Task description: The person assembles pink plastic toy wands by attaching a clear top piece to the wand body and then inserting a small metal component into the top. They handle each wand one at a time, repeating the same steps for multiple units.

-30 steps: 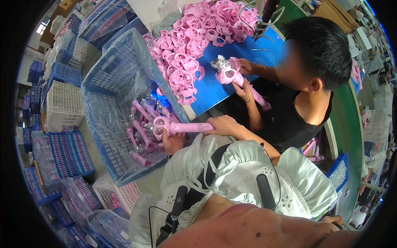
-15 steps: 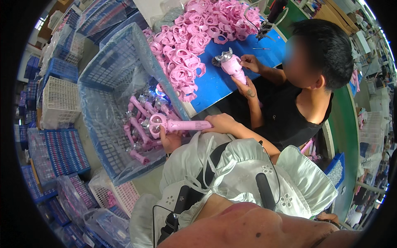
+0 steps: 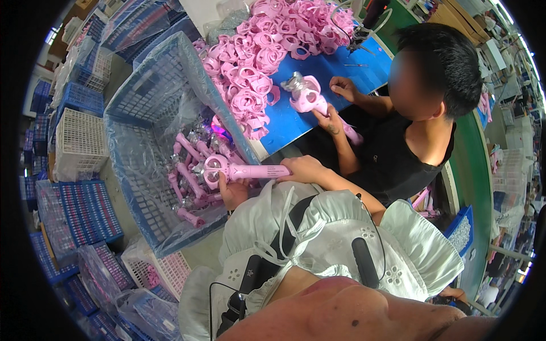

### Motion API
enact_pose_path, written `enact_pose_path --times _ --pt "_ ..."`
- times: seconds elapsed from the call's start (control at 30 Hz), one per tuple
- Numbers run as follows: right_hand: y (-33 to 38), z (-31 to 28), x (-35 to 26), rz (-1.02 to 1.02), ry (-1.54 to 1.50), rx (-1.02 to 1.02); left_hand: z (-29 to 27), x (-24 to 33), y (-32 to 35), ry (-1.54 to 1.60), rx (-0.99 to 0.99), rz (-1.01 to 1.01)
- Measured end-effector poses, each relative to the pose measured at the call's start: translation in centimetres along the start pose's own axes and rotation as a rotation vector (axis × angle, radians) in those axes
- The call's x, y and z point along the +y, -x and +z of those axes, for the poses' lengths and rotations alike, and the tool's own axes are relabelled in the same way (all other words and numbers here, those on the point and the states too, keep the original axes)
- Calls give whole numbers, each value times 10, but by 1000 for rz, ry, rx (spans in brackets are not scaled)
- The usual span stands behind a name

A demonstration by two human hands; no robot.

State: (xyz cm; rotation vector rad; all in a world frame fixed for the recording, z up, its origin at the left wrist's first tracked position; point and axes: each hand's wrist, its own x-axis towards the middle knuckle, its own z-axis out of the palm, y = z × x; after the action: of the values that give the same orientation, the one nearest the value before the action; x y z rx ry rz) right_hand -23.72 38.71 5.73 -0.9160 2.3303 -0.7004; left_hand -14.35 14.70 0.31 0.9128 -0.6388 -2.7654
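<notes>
Head view: both hands' fingers pinch pink wand [image 3: 244, 169] over blue crate [image 3: 142, 96] rim, L [image 3: 234, 192] underneath, R [image 3: 304, 169] at handle end

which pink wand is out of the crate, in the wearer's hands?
The pink wand held level above the blue crate, between left hand and right hand; the rest lie inside.

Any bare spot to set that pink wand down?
Free: the far half of the blue mesh crate, plastic-lined and bare, and the blue table strip beyond the co-worker's hands. Crowded: the crate's near end with pink wands, and the pink ring-part pile.
</notes>
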Motion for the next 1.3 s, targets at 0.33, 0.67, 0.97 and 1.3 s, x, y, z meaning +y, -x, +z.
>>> enact_pose_path --times 0.33,0.67,0.97,1.3 --pt "-3 2 2 33 37 -39 6 -1 4 9 15 2" --pt "-3 2 3 29 44 -32 5 -1 0 -3 30 8" --pt "-3 -1 1 11 33 -15 6 0 1 -9 38 13" --pt "-3 -1 1 1 10 -1 1 1 -2 32 37 -11"
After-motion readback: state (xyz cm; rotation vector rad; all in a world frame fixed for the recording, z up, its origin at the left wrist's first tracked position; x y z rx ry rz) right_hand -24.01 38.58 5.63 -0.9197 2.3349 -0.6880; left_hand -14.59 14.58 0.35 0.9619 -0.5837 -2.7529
